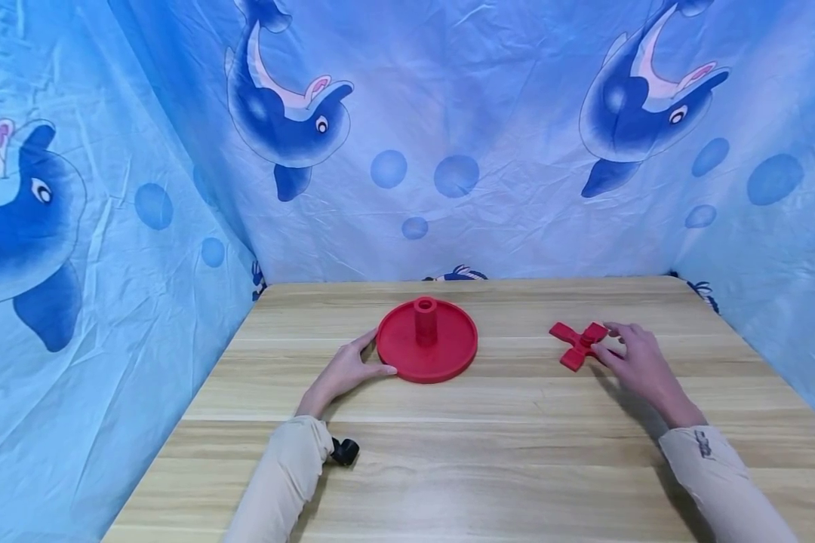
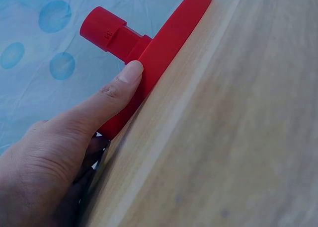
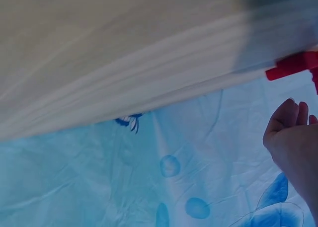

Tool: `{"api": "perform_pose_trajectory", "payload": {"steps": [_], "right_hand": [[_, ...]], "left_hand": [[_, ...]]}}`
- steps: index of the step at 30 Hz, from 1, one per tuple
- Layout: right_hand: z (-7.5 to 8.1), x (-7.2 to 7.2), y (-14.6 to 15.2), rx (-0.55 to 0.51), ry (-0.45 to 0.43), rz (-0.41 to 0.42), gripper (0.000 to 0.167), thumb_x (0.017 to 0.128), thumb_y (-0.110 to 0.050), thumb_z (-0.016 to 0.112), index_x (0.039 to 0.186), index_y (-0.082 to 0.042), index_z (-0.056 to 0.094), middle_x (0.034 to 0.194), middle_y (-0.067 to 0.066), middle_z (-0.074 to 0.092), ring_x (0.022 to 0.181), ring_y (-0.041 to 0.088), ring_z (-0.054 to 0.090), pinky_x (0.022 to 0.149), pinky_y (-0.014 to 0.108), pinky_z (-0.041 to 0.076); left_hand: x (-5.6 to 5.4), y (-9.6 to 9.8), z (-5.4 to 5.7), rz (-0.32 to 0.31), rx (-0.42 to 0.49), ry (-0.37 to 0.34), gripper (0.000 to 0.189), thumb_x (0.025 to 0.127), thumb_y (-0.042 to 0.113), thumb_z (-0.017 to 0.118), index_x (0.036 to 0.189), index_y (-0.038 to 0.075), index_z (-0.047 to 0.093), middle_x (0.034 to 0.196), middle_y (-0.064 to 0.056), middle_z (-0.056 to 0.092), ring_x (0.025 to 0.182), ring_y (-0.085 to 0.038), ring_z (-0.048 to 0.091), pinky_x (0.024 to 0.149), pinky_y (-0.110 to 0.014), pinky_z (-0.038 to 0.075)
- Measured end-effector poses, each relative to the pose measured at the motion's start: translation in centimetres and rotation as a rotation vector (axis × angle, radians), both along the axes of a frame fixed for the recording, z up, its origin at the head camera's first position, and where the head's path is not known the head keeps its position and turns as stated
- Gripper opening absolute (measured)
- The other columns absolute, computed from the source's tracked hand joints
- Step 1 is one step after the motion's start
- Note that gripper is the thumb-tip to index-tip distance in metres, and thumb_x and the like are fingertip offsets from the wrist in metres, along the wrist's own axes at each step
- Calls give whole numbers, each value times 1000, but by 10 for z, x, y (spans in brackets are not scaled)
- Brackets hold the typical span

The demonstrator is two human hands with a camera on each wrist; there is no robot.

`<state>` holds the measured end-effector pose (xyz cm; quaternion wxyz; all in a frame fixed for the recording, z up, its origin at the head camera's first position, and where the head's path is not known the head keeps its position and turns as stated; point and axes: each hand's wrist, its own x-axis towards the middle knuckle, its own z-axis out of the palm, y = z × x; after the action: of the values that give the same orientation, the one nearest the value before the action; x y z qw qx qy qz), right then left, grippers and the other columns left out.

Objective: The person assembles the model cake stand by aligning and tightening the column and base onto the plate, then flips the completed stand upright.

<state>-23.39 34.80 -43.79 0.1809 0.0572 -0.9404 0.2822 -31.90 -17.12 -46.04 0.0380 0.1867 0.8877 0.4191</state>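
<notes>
A round red tray-like base [image 1: 398,354] with a raised rim and an upright hollow post [image 1: 425,324] lies flat on the table. My left hand [image 1: 346,369] holds its left edge, thumb on the near side and fingers on the far side. In the left wrist view, the thumb [image 2: 130,73] presses the rim, while the other fingers are mostly hidden. Further right lies a red cross-shaped piece [image 1: 573,357] with a small knob at its centre. My right hand [image 1: 635,360] hovers at its right side, thumb and forefinger apart. The right wrist view shows a gap between that hand [image 3: 290,132] and the red piece [image 3: 293,65].
The wooden table [image 1: 448,467] has a light grain. Blue cloth with dolphins and bubbles [image 1: 489,226] hangs behind it and along both sides. A small black device [image 1: 345,452] sits at the left sleeve's cuff.
</notes>
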Motion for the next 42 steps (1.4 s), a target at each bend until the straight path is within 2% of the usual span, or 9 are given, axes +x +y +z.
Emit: {"api": "perform_pose_trajectory", "payload": {"steps": [6,12,18,22,28,35,42], "right_hand": [[-6,4,8,68,-74,-37,59,100,-24,72,138,15,51,125,35,50,113,51,43,88,68,47],[-11,7,17,140,-109,-31,59,95,-21,76,133,19,53,119,37,53,106,50,45,85,65,47],[-17,8,21,173,-89,-36,52,94,-16,77,126,20,59,111,34,56,96,44,47,76,56,47],[-20,8,22,182,-82,-41,50,93,-14,78,126,19,60,108,32,56,94,42,47,73,50,46],[-21,7,22,174,-79,-34,46,93,-12,78,122,20,61,106,32,56,92,43,46,71,49,44],[-21,5,20,157,-93,-46,45,95,-11,76,121,21,60,107,32,55,94,44,46,75,53,45],[-21,3,15,163,-12,-56,41,96,-7,72,122,22,59,105,31,52,93,42,44,73,53,43]], "left_hand": [[0,0,1,1,-5,13,100,83,50,86,163,17,36,161,-6,41,149,-28,35,118,-52,34],[-1,2,1,15,-15,8,100,82,50,87,162,17,37,161,-6,42,149,-28,35,118,-51,34],[-1,2,0,17,-30,29,101,82,51,87,162,14,37,160,-9,43,149,-29,35,119,-51,33],[-1,1,0,20,-31,17,101,81,52,87,162,16,37,161,-8,42,149,-28,35,119,-51,33],[-2,1,-1,19,-27,16,101,81,53,86,162,17,38,160,-7,43,149,-28,36,119,-52,33],[-2,1,-1,17,-23,17,101,81,54,86,162,17,38,160,-7,43,149,-28,36,118,-52,33],[-1,1,0,20,-19,9,103,80,57,85,162,17,37,162,-7,41,149,-29,34,118,-53,33]]}}
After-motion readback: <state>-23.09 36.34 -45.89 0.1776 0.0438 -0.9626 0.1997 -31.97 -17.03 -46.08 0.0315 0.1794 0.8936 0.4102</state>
